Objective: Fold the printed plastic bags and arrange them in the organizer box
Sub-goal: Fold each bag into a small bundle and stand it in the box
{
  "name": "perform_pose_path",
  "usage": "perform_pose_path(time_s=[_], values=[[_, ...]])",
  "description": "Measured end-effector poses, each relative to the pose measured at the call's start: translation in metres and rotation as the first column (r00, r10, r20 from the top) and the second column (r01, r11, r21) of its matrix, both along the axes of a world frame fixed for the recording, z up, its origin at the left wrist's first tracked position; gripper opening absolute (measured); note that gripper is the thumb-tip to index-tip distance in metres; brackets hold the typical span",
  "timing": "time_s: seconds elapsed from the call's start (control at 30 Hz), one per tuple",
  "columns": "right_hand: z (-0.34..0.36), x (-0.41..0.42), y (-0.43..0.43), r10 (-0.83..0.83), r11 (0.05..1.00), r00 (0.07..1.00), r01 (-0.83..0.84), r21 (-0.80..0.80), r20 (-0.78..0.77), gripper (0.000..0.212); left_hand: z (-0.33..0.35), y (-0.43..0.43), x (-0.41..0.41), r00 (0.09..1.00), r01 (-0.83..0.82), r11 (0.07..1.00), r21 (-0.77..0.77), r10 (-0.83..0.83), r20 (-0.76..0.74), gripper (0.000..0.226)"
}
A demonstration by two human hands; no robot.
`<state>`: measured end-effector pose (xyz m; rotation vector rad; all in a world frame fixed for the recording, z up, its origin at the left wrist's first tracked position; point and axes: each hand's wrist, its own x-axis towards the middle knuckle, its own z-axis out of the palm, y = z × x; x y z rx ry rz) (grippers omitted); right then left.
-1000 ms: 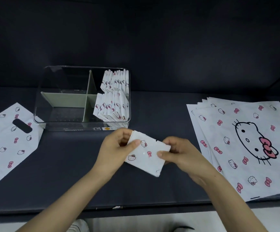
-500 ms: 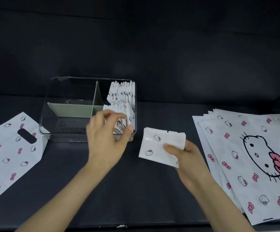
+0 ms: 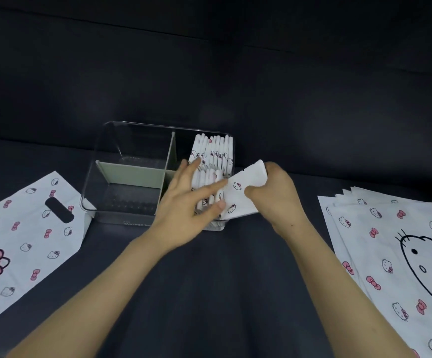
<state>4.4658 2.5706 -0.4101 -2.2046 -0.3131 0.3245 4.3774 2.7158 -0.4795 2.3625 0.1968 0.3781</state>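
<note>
Where the clear organizer box [image 3: 101,182] meets the dark table [image 3: 222,280], its near wall bears small pale lettering that reads partly as "Storage"; the rest is hidden by the left hand [image 3: 183,205]. That hand is spread, fingers [image 3: 209,189] pressing against the upright folded bags [image 3: 212,156] that fill the box's two right compartments. Grey dividers [image 3: 129,177] separate the two left compartments. The right hand [image 3: 274,192] pinches a folded bag [image 3: 243,195] at the box's near right corner. Flat cat-and-bow printed bags lie as a single sheet [image 3: 23,244] at left and a stack [image 3: 395,254] at right. Dark backdrop behind.
</note>
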Motion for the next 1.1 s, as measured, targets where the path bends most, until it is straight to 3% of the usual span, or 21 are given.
perform_pose_path(time_s=[0.17, 0.3, 0.43, 0.5, 0.6, 0.73, 0.83, 0.93, 1.0, 1.1], values=[[0.009, 0.005, 0.020, 0.124, 0.966, 0.987, -0.097, -0.241, 0.098, 0.020, -0.013, 0.008, -0.001, 0.996, -0.076, 0.997, 0.006, 0.076, 0.046, 0.056], [0.007, -0.004, 0.043, 0.264, 0.841, 0.937, -0.107, -0.530, 0.230, 0.028, -0.018, 0.006, -0.009, 0.993, -0.118, 0.993, -0.012, 0.118, 0.013, 0.058], [0.000, -0.008, 0.055, 0.338, 0.773, 0.900, -0.098, -0.626, 0.277, 0.032, -0.021, 0.006, -0.009, 0.992, -0.124, 0.991, -0.042, 0.125, 0.027, 0.057], [-0.003, -0.009, 0.053, 0.317, 0.814, 0.929, -0.163, -0.558, 0.190, 0.034, -0.022, 0.005, -0.009, 0.992, -0.117, 0.990, -0.085, 0.120, 0.031, 0.054], [-0.011, -0.010, 0.040, 0.218, 0.929, 0.976, -0.212, -0.303, -0.013, 0.024, -0.022, 0.004, -0.009, 0.993, -0.107, 0.987, -0.120, 0.113, 0.038, 0.048], [-0.029, -0.013, 0.028, 0.063, 0.996, 0.996, -0.067, -0.061, -0.060, 0.025, -0.021, 0.002, -0.007, 0.993, -0.105, 0.987, -0.122, 0.111, 0.041, 0.059], [-0.038, -0.020, 0.027, -0.030, 0.999, 0.988, 0.027, 0.026, 0.153, 0.030, -0.020, -0.001, -0.006, 0.993, -0.106, 0.989, -0.103, 0.111, 0.041, 0.063], [-0.047, -0.033, 0.023, -0.072, 0.996, 0.905, 0.045, 0.074, 0.419, 0.029, -0.019, -0.001, -0.006, 0.994, -0.102, 0.989, -0.105, 0.107, 0.039, 0.062], [-0.058, -0.039, 0.025, -0.054, 0.998, 0.821, 0.055, 0.016, 0.569, 0.038, -0.019, -0.002, -0.006, 0.993, -0.100, 0.989, -0.109, 0.106, 0.043, 0.061], [-0.070, -0.039, 0.031, -0.044, 0.990, 0.767, 0.121, -0.076, 0.640, 0.047, -0.019, -0.002, -0.006, 0.992, -0.116, 0.985, -0.124, 0.121, 0.027, 0.066]])
